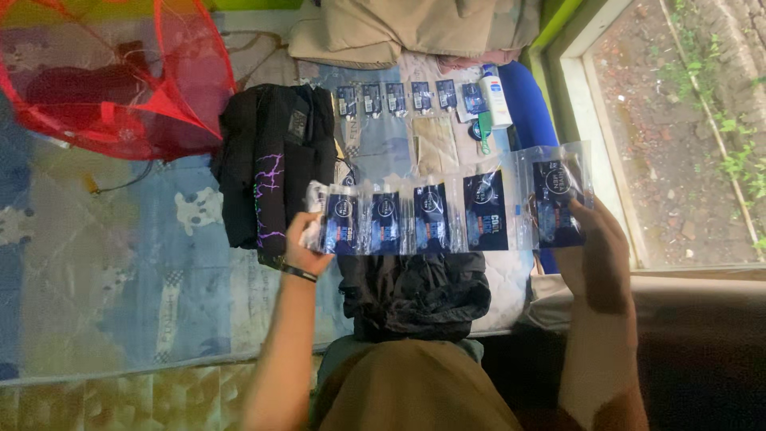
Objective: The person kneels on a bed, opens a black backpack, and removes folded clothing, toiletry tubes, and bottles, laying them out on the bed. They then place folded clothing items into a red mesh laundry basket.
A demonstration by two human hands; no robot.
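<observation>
Head view: both hands, left hand (302, 239) and right hand (600, 239), grip closed on a sachet strip (447, 214) above black clothes (275, 164).

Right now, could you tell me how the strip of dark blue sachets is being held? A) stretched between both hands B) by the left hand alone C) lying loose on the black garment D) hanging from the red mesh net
A: the left hand grips one end of the strip of dark blue sachets and the right hand grips the other.
</observation>
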